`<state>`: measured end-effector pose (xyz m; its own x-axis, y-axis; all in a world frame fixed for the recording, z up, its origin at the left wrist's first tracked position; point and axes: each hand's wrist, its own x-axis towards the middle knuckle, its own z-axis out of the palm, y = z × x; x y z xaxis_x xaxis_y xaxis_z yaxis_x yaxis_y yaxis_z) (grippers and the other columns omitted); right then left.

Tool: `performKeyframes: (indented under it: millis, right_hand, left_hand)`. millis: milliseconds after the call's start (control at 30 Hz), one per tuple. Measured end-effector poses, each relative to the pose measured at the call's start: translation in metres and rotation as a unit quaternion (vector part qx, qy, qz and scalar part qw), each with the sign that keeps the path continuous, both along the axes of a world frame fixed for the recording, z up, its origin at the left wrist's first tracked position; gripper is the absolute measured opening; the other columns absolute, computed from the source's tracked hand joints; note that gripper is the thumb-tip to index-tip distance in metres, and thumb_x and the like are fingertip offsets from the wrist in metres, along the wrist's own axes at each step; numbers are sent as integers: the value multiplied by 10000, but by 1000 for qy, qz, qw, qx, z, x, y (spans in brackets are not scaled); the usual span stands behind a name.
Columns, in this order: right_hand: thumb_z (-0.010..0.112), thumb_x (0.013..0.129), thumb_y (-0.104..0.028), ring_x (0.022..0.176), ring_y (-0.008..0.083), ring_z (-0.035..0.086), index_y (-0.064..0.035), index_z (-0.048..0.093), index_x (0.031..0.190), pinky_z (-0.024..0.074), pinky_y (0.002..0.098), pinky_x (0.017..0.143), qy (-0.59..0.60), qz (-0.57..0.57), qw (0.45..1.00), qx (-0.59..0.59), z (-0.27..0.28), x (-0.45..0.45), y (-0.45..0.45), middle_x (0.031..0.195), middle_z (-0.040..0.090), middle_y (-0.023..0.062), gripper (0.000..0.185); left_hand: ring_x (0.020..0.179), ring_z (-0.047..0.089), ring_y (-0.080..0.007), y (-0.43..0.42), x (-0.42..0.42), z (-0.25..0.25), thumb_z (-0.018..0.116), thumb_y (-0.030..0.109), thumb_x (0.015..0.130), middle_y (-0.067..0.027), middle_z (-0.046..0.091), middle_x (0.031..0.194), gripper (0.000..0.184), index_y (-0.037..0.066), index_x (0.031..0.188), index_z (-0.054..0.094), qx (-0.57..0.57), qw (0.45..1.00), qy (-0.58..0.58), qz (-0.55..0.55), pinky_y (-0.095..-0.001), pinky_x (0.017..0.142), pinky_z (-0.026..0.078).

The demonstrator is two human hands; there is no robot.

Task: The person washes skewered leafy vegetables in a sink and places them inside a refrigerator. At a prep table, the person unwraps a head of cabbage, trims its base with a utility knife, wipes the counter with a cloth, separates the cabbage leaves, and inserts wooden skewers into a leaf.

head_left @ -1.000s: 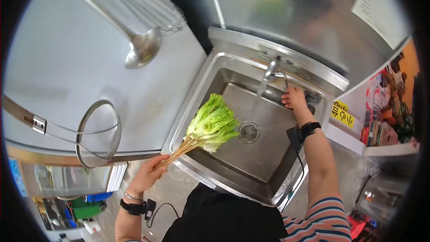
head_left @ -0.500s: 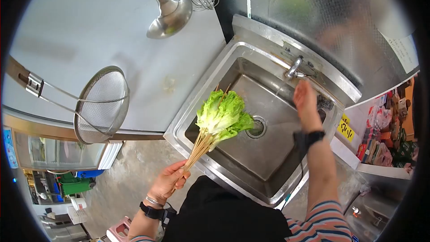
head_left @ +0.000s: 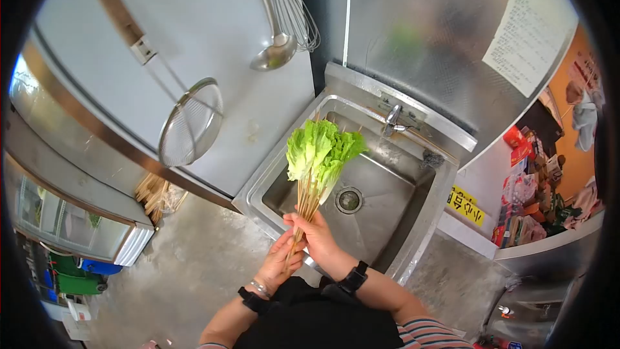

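While a yellow sign [head_left: 466, 207] is showing black characters at the right of the sink [head_left: 387, 210], turned on its side, only 小心 is reading with some clearness. On the metal wall [head_left: 413, 39], a sheet of paper [head_left: 524, 42] is carrying lines of writing too small to read.

The sink is gleaming dull grey, its drain [head_left: 349, 200] lying open to view and its faucet [head_left: 394, 119] standing at the back edge. A strainer [head_left: 192, 123], a ladle [head_left: 274, 53] and a whisk [head_left: 294, 3] are hanging against a pale panel [head_left: 252, 100] on the left. Grey floor [head_left: 194, 271] is stretching below, and a green bin [head_left: 74, 274] is standing at the far left.

Out beyond both hands, lettuce [head_left: 321, 148] is fanning over the left part of the sink, threaded on a bundle of thin sticks [head_left: 309, 197] whose lower ends are running back between the hands. The left hand [head_left: 279, 258] is curling its fingers closed around the lower sticks; the right hand [head_left: 316, 236], partly closed just above and touching it, is pinching the bundle nearer the leaves.
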<state>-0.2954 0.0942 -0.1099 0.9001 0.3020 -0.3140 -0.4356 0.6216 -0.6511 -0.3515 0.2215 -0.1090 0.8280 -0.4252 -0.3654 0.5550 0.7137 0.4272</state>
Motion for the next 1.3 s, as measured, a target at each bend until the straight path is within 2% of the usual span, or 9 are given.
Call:
performKeyframes:
  millis: [67,200,333,467,600,733,800,1100,1300]
  right_hand:
    - [612,921,-102,977,187,617,-17,479,1247,531,291,777,-4,-65,998,-10,5,-12,-1,1055,637,132,363]
    - [608,929,-124,927,168,633,-17,516,1232,540,288,760,-39,-31,996,-70,3,-41,-22,1053,642,115,334]
    - [576,957,-208,881,145,624,-52,539,1208,534,287,725,-94,-30,987,-124,4,-68,-41,1041,641,67,297]
    - [570,960,-289,713,98,566,-97,555,1066,477,238,582,-36,-11,979,-198,28,-96,-60,843,597,10,220]
    - [579,955,-291,597,87,520,-89,553,1020,417,227,481,-48,6,988,-144,15,-111,-77,777,561,-7,214]
    - [563,965,-243,646,87,531,-67,561,1023,419,229,523,-43,37,985,-162,16,-111,-125,828,577,5,185]
    - [567,963,-194,707,80,550,-37,564,1062,443,228,583,-121,-17,941,-316,18,-105,-150,870,595,15,186]
    - [568,948,-153,794,97,561,-8,588,1044,462,251,707,-203,51,930,-302,-24,-50,-291,898,616,30,175]
    - [563,943,-273,803,272,647,-12,601,996,482,374,708,-294,119,790,-525,-7,-14,-322,840,648,156,269]
  left_hand:
    - [693,567,-136,-5,-7,-14,524,241,982,-32,577,964,373,133,1328,431,86,992,-90,-14,-270,625,496]
    - [1108,559,-193,-9,-23,-3,564,293,961,-44,558,1117,438,121,1330,399,176,970,-142,-84,-384,901,508]
    - [1054,543,-153,-15,-21,7,617,360,921,-60,538,1138,546,25,1297,407,307,938,-148,-70,-367,857,509]
    - [830,606,-163,-45,-5,7,608,345,929,-77,596,958,455,-7,1195,499,208,970,-128,-25,-309,746,526]
    - [850,638,-185,-90,-8,6,627,288,924,-98,652,940,351,-2,1110,564,113,990,-67,-50,-334,719,546]
    - [873,643,-191,-146,-15,-8,623,244,928,-117,661,1000,298,12,1108,572,88,994,-38,59,-341,738,547]
    - [891,639,-203,-173,-13,-11,604,223,940,-125,662,1030,283,9,1120,566,138,984,-74,86,-350,785,542]
    - [873,628,-228,-322,13,-34,482,293,998,-127,653,1033,329,6,1152,525,16,975,-1,222,-378,774,544]
    - [868,646,-218,-345,44,-40,525,229,982,-133,652,972,240,36,1124,513,95,952,23,292,-360,750,564]
